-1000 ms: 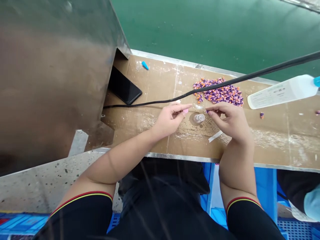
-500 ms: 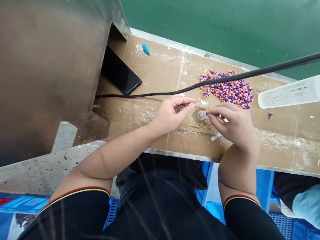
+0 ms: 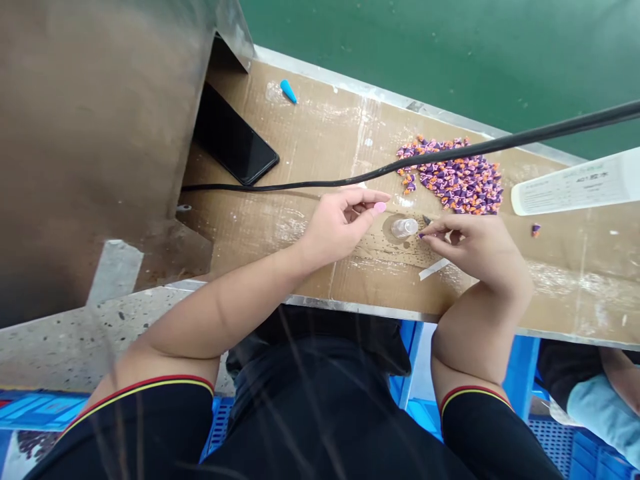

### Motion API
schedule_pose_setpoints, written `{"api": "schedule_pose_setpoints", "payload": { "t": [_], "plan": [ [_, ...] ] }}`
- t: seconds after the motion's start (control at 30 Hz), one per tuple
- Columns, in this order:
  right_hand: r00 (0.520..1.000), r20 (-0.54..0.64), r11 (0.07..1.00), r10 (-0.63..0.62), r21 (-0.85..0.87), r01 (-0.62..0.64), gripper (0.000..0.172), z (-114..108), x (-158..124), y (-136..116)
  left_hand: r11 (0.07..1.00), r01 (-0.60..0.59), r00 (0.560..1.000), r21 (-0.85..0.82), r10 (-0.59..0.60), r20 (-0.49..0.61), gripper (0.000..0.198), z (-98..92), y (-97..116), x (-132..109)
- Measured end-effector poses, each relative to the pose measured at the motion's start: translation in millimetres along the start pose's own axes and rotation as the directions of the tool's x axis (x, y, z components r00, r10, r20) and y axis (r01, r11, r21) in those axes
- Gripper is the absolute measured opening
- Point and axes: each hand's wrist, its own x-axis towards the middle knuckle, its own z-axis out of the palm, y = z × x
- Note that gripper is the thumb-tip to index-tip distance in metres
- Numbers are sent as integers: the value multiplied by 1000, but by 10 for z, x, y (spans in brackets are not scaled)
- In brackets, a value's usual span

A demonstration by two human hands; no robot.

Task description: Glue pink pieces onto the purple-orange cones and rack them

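Left hand pinches pink piece, right hand pinches small purple piece. Clear cup between — at 9 o'clock just beside right fingertips (nearer), 4–5 o'clock from left's — long axis roughly 9-to-3.

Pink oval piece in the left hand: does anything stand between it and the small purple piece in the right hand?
Yes: a small, clear, cylindrical container sits on brown cardboard, between left hand and right hand.
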Motion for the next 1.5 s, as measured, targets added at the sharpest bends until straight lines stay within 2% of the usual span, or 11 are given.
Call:
{"api": "schedule_pose_setpoints", "payload": {
  "t": [0.07,0.17,0.3,0.4,0.5,0.6,0.77,0.97,1.17,1.33,1.5],
  "plan": [
    [998,64,1000,-1,15,0,13,32,33,-11,1000,8,1000,1,-8,3,23,4,-6,0],
    [996,86,1000,10,11,-11,14,62,55,-31,1000,12,1000,-5,-12,0,24,11,-17,0],
    [1000,28,1000,-13,27,12,11,0,5,-41,999,3,1000,-42,-3,-2,26,17,-36,0],
    [996,-18,982,-87,165,88,8,-67,-55,-95,997,-8,1000,-82,8,3,26,23,-50,-6],
    [979,-163,920,-121,351,172,5,-20,-69,-238,994,-8,1000,-106,9,10,27,39,-50,-22],
    [923,-366,856,-115,436,279,12,182,-4,-441,987,16,1000,-158,-13,21,29,68,-28,-46],
    [792,-608,895,-51,324,306,16,594,147,-682,959,80,997,-270,-78,18,38,113,43,-73],
    [721,-691,911,-51,263,317,18,749,187,-703,939,93,992,-330,-116,-48,41,139,111,-89],
    [687,-722,927,-88,193,322,14,752,222,-743,931,111,981,-348,-159,-111,44,167,109,-97],
    [653,-751,937,-97,152,314,13,772,238,-761,956,39,984,-290,-88,-155,40,192,91,-116],
    [714,-698,969,-41,145,198,11,756,218,-778,976,0,989,-220,-32,-143,35,186,91,-147]
  ]
}}
